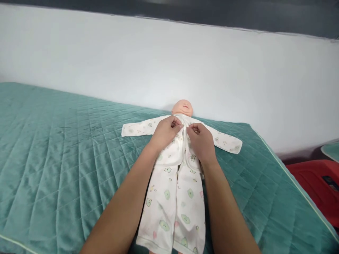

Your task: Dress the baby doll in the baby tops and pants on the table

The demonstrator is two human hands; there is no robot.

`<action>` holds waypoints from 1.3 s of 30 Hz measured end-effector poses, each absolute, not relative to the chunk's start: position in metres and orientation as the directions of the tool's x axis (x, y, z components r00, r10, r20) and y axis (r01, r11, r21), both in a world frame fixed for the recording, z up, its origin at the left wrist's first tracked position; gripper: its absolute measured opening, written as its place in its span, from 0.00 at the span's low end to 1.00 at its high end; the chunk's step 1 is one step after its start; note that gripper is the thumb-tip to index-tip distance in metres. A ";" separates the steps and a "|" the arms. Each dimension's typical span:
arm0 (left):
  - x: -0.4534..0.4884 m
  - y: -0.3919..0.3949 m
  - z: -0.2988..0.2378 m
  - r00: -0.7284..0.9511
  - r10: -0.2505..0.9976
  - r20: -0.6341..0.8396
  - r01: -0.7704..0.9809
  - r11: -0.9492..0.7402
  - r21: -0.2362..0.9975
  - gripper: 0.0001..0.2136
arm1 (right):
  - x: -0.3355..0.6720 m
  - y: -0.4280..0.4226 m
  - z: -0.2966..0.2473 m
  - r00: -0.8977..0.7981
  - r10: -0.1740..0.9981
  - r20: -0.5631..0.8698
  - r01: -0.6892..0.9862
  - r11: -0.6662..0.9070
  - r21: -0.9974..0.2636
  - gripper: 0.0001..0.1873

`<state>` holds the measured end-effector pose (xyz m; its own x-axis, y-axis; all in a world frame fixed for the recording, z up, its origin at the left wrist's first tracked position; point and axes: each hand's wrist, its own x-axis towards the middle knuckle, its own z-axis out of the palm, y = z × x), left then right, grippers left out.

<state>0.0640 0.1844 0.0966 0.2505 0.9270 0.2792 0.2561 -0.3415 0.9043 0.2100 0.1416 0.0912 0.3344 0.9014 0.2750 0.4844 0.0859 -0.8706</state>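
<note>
A baby doll (182, 107) lies on its back on a green quilted mattress (66, 148), head toward the wall. It wears a white printed top (172, 150) with sleeves spread sideways and matching white trousers (172, 208). My left hand (165, 133) pinches the left edge of the top's front opening at the chest. My right hand (201, 141) pinches the right edge, close beside it. Both hands have their fingers closed on the fabric near the collar.
A white wall (169, 70) runs right behind the doll's head. The mattress edge slopes down at the right, where a red plastic object (315, 183) sits lower. A bit of another green surface (331, 150) shows at the far right.
</note>
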 end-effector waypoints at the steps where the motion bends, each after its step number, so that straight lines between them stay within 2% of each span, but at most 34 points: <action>1: 0.065 0.185 0.097 0.240 0.927 0.289 0.271 -0.350 0.897 0.02 | 0.210 0.141 0.093 0.338 0.904 0.262 0.464 0.082 -0.882 0.08; 5: 0.067 0.181 0.102 0.219 0.929 0.299 0.232 -0.347 0.909 0.03 | 0.212 0.139 0.099 0.326 0.929 0.174 0.295 0.075 -0.953 0.09; 8: 0.068 0.178 0.106 0.244 0.925 0.291 0.203 -0.342 0.918 0.03 | 0.212 0.139 0.100 0.305 0.939 0.162 0.224 0.095 -0.970 0.11; 13: 0.067 0.178 0.109 0.289 0.920 0.265 0.226 -0.334 0.915 0.03 | 0.202 0.138 0.097 0.333 0.917 0.219 0.282 0.125 -0.951 0.10; 21: 0.064 0.180 0.105 0.311 0.919 0.241 0.172 -0.304 0.937 0.05 | 0.202 0.137 0.093 0.340 0.915 0.218 0.277 0.124 -0.953 0.12; 39: 0.067 0.183 0.101 0.272 0.929 0.251 0.223 -0.314 0.923 0.04 | 0.210 0.140 0.089 0.306 0.938 0.161 0.234 0.090 -0.968 0.14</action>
